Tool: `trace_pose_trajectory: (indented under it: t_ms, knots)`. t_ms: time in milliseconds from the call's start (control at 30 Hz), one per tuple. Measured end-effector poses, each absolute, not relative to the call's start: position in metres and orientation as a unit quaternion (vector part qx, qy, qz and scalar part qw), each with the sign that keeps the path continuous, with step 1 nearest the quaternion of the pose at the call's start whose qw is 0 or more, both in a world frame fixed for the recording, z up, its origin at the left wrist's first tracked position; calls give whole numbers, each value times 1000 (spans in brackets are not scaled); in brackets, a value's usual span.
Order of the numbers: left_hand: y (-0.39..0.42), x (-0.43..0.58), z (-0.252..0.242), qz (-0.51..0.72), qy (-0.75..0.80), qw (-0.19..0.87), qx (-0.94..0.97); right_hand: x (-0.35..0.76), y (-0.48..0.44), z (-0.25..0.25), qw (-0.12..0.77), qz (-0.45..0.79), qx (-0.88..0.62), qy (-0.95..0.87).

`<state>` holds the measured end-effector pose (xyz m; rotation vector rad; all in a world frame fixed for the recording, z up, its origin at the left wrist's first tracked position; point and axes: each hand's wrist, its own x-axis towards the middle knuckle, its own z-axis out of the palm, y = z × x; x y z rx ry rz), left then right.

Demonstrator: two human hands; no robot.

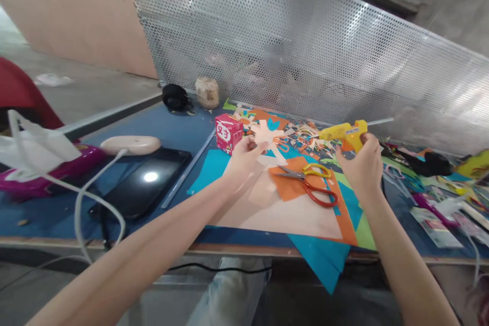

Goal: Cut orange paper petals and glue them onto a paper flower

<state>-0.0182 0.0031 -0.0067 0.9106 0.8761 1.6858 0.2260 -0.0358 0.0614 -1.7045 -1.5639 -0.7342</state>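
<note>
Between the thumb and fingers of my left hand (244, 155) is a pale peach paper cutout (263, 133) with several petal-like arms. My right hand (361, 163) grips a yellow hot glue gun (343, 133), its nozzle pointing left toward the cutout but apart from it. A clear glue stick (381, 121) sticks out of the gun's back. Below and between my hands, scissors (305, 178) with one yellow and one red handle lie on orange paper (286, 191). Under that is a large peach sheet (282, 219). A small blue paper piece (273, 124) shows behind the cutout.
A pink box (228, 135) stands left of the cutout, near a ruler (189, 169). Farther left are a dark tablet (147, 183), a white cable (80, 198) and a black tape roll (175, 98). Paper scraps (305, 137) cover the back, before a perforated metal screen (298, 61).
</note>
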Motion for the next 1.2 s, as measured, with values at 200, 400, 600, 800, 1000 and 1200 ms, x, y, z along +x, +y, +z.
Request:
trace_pose_trajectory:
  t_ms: [200,400,600,800,1000,1200]
  knots:
    - [2,-23,-3,694,355,492,388,196,-37,44,370,-381,-467,-707]
    - [0,-17,-1,672,369,449,460,212,-42,31,355,-403,-396,-745]
    - [-1,-14,1,661,390,451,455,211,-43,32,344,-386,-377,-768]
    - [-6,-12,5,646,404,486,429,207,-46,32,358,-387,-375,-763]
    - [-14,-7,4,619,399,526,425,206,-42,26,360,-406,-375,-752]
    - [-16,-7,4,607,408,523,438,205,-44,25,341,-416,-372,-757]
